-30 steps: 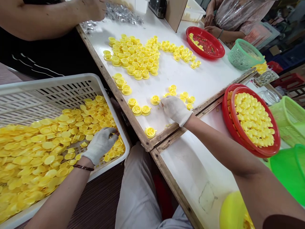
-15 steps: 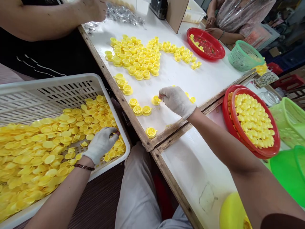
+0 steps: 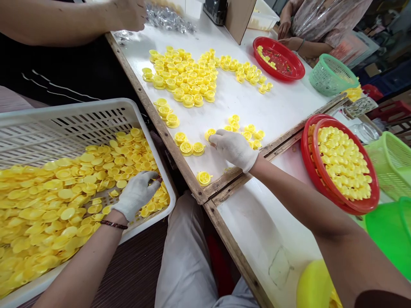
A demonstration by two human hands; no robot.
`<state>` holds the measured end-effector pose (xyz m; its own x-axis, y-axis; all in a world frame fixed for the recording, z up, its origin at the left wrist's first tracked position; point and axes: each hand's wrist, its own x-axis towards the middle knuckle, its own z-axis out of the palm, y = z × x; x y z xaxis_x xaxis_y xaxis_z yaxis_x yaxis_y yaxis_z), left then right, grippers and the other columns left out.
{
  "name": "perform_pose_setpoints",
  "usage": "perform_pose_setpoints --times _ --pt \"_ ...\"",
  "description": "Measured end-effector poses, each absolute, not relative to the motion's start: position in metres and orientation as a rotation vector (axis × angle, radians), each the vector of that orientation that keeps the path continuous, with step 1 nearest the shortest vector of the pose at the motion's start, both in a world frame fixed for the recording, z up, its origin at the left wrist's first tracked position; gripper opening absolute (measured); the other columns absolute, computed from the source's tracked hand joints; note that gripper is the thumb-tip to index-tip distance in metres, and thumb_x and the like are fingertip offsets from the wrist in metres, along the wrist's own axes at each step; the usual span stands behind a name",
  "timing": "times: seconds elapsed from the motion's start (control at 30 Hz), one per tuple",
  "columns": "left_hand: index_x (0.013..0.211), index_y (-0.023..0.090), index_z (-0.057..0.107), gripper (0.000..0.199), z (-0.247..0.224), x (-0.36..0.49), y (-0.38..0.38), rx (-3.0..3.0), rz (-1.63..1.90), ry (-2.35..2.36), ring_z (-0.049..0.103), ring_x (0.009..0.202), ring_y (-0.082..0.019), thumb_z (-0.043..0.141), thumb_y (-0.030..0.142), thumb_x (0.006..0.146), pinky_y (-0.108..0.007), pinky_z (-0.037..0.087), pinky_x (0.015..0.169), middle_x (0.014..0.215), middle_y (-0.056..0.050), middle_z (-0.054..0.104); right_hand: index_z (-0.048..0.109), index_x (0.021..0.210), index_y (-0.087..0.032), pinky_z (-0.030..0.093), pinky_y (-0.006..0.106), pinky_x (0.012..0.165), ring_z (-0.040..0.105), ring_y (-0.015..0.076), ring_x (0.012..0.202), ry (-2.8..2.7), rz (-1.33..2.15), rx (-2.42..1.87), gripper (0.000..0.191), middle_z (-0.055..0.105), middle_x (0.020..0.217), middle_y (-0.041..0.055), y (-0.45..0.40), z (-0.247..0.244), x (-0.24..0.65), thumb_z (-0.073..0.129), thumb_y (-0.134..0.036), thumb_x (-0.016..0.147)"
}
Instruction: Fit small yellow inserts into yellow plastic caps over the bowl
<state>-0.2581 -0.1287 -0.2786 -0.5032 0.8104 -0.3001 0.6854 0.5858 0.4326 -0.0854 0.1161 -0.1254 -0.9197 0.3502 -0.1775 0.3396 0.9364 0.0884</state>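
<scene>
In a white glove, my left hand [image 3: 138, 193] rests among the yellow plastic pieces [image 3: 64, 194] in the white slatted crate [image 3: 131, 107]; its fingers are bent, and what they hold, if anything, is hidden. My gloved right hand [image 3: 233, 147] is over the white table [image 3: 183, 124], fingers bent towards a small yellow cup on a saucer [image 3: 210, 134] and partly covering it. Whether it grips the cup is unclear. Several similar cups [image 3: 186, 148] stand left of it and more [image 3: 253, 134] lie to its right. A large group of cups [image 3: 189, 77] stands farther back.
Another person's arm [image 3: 73, 21] reaches in at upper left, near silvery pieces [image 3: 170, 19]. A second person's hands [image 3: 289, 38] are behind a red tray [image 3: 278, 58]. Stacked red trays of yellow pieces [image 3: 343, 162] and green baskets [image 3: 334, 76] stand right. Wooden strips [image 3: 224, 182] edge the table.
My right hand has moved slightly down and left, uncovering small yellow cups behind it. My left hand looks unchanged. The other person's hand at upper left has shifted slightly.
</scene>
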Motion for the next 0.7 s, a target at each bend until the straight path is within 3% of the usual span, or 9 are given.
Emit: perform_pose_setpoints --times 0.17,0.47,0.57,0.7 --pt "0.114 0.011 0.071 0.051 -0.276 -0.257 -0.128 1.192 0.366 2.348 0.066 0.108 -0.03 0.039 0.042 0.089 -0.039 0.05 0.097 0.114 -0.016 0.071 0.068 0.11 -0.018 0.03 0.032 0.058 0.062 0.021 0.081 2.86 0.171 0.455 0.027 0.067 0.11 0.0107 0.109 -0.129 -0.088 0.042 -0.019 0.101" --pt "0.111 0.014 0.072 0.044 -0.273 -0.257 -0.127 1.203 0.363 2.358 0.067 0.106 -0.029 0.044 0.037 0.087 -0.037 0.051 0.095 0.112 -0.014 0.072 0.063 0.118 -0.014 0.038 0.029 0.071 0.06 0.0186 0.088 3.015 -0.007 0.68 0.031 0.064 0.117 0.011 0.118 -0.113 -0.092 0.037 -0.011 0.1" --pt "0.11 0.013 0.072 0.045 -0.276 -0.257 -0.128 1.193 0.38 2.337 0.067 0.104 -0.03 0.042 0.038 0.089 -0.039 0.051 0.094 0.111 -0.015 0.072 0.068 0.112 -0.013 0.039 0.03 0.074 0.061 0.0201 0.092 2.944 -0.055 0.772 0.029 0.069 0.109 0.0115 0.123 -0.096 -0.094 0.043 -0.012 0.098" --pt "0.11 0.012 0.072 0.044 -0.28 -0.256 -0.128 1.193 0.39 2.299 0.067 0.104 -0.031 0.043 0.038 0.088 -0.04 0.051 0.094 0.112 -0.016 0.071 0.075 0.096 -0.017 0.038 0.031 0.066 0.064 0.0221 0.084 2.55 -0.122 0.729 0.018 0.073 0.092 0.009 0.12 -0.077 -0.086 0.064 -0.03 0.091"
